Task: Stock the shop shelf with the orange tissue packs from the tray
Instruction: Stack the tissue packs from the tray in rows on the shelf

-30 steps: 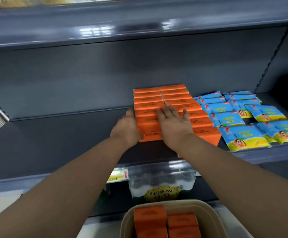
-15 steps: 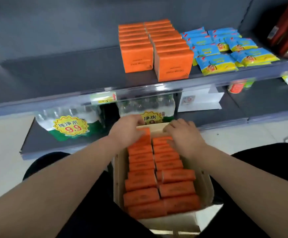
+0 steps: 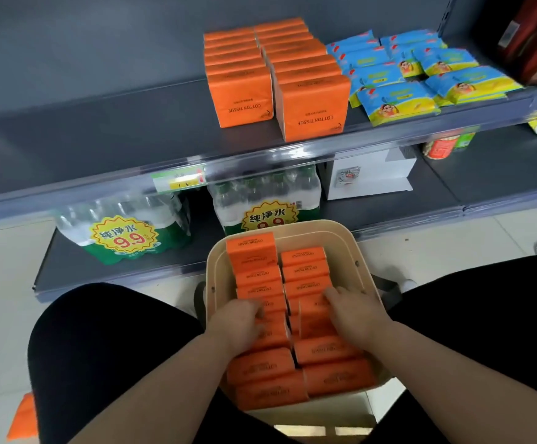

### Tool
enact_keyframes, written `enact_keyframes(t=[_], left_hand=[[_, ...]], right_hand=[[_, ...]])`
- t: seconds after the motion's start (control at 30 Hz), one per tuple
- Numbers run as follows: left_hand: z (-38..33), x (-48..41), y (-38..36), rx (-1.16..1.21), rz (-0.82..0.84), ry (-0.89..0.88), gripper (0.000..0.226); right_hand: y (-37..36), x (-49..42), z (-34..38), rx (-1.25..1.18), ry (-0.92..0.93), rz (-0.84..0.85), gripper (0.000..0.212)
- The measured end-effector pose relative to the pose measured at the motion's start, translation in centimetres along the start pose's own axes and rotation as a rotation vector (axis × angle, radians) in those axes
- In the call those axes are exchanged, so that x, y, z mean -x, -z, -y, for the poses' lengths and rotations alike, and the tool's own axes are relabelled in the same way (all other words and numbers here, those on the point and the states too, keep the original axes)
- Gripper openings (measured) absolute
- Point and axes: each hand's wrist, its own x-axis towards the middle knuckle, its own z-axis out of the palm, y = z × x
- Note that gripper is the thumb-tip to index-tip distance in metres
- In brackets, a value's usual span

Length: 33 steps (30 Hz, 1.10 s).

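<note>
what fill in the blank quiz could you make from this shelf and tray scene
The left hand and right hand touch tissue packs inside the ____.
On the shelf, the orange packs stand in ____ rows.
The flat packets right of them are ____ and yellow.
Missing words: tray; two; blue.
</note>
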Motion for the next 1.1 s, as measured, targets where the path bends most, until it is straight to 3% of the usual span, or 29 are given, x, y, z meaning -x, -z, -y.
enact_keyframes(t=[0.1,0.3,0.47,0.6,0.87,1.1], left_hand=[[0.1,-0.1,-0.7,-0.071,0.103,-0.008,0.022],[-0.2,-1.0,-0.9,-0.105,0.091,-0.056,0.036],[0.1,-1.8,-1.7,-0.257,0.091,-0.063,0.024],[0.7,-2.0,-1.7,-0.214,0.105,-0.027,0.024],[0.2,-0.8,4.8,0.08,-0.346,-0.006,0.043],[-1.0,0.0,15.8,0.066,-0.68,-0.08,0.037]], right_hand=[[-0.2,0.3,-0.3,0.025,-0.005,0.057,0.032],[0.3,-0.6,-0.4,-0.008,-0.012,-0.151,0.036],[0.4,-0.8,-0.6,-0.009,-0.051,-0.143,0.041],[0.6,-0.9,-0.3,-0.037,-0.046,-0.179,0.04],[5.3,-0.9,0.4,-0.092,-0.03,-0.406,0.046],[13.6,-1.5,0.9,-0.007,-0.022,-0.656,0.051]])
